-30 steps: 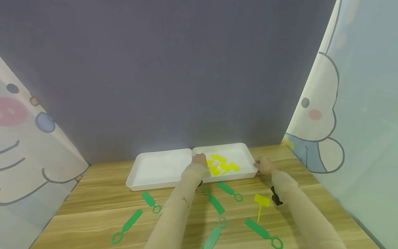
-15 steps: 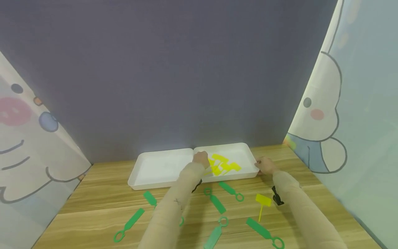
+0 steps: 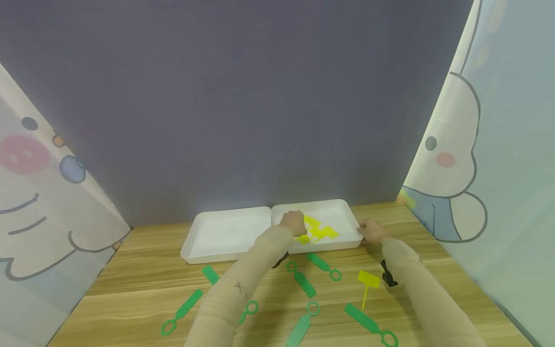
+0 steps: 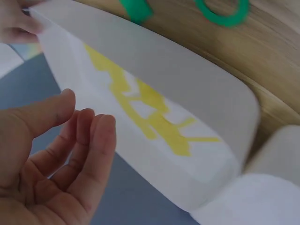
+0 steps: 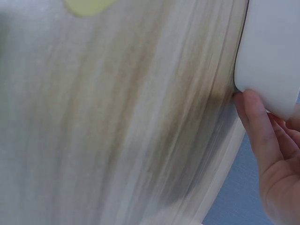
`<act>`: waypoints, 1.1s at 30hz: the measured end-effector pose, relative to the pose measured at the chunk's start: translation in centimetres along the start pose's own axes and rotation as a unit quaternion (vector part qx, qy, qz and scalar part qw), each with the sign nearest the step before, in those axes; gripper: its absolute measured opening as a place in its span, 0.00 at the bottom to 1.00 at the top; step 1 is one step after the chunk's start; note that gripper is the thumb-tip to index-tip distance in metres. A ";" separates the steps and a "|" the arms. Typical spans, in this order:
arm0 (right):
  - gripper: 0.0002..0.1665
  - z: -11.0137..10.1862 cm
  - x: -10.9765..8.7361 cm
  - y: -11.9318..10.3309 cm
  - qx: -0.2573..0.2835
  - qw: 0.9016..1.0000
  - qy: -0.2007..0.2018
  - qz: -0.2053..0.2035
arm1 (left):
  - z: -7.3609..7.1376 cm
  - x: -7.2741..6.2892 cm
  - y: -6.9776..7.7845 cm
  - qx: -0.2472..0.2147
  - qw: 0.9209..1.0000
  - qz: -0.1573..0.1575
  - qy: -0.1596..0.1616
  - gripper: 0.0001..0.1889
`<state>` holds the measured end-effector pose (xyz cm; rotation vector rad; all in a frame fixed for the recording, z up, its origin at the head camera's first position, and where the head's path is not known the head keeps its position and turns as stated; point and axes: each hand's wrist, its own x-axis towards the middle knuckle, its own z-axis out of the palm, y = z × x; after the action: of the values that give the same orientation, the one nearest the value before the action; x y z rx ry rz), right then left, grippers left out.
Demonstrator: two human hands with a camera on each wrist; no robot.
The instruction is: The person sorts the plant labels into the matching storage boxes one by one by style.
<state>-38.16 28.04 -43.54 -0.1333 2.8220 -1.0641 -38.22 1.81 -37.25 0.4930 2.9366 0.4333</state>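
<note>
Curving loosely over the left end of the right tray [image 3: 334,214], the left hand [image 3: 293,223] holds nothing, its thumb and fingertips parted in the left wrist view. At the right tray's opposite end, the right hand [image 3: 372,230] pinches the wall by the near corner. That tray's long axis runs left to right, its right end slanting slightly away from the person. Yellow tags [image 3: 328,232] lie overlapping inside it, pointing various ways.

Just in front of the right tray, a green tag [image 3: 318,261] lies slantwise, ring toward the person and rightward; the next green tag [image 3: 305,284] aims its ring back at the tray. In front of the tray's right end, a lone yellow tag [image 3: 368,279] turns its plate trayward, its thin stem pointing at the person. Farther out from the tray lie a pale green tag [image 3: 298,331], ring trayward, and a dark green tag [image 3: 362,318], ring toward the person and rightward. Left of the right tray, in line with it, sits the left tray [image 3: 234,231].
</note>
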 end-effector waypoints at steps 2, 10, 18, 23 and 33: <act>0.17 0.0 -0.1 0.0 -0.002 1.000 0.000 -0.002 | -0.1 -0.4 0.6 -0.010 1.000 0.007 -0.009 0.13; 0.18 -0.2 -0.3 -0.3 -0.010 1.000 -0.005 0.003 | 0.6 -3.0 3.3 -0.011 0.997 0.047 -0.055 0.13; 0.19 0.0 -0.3 -0.2 -0.005 1.000 -0.005 0.006 | 2.4 -5.3 6.3 0.024 0.992 0.078 -0.093 0.07; 0.18 0.0 -0.1 -0.1 -0.008 1.000 -0.005 0.000 | 4.5 -6.4 7.5 0.052 0.988 0.098 -0.105 0.04; 0.19 0.0 -0.2 -0.2 -0.014 1.000 -0.004 0.001 | 8.0 -8.2 9.8 0.076 0.984 0.133 -0.091 0.17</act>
<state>-38.00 27.90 -43.33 -0.1365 2.8303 -1.0210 -26.15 9.99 -41.19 0.9011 2.7461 0.1791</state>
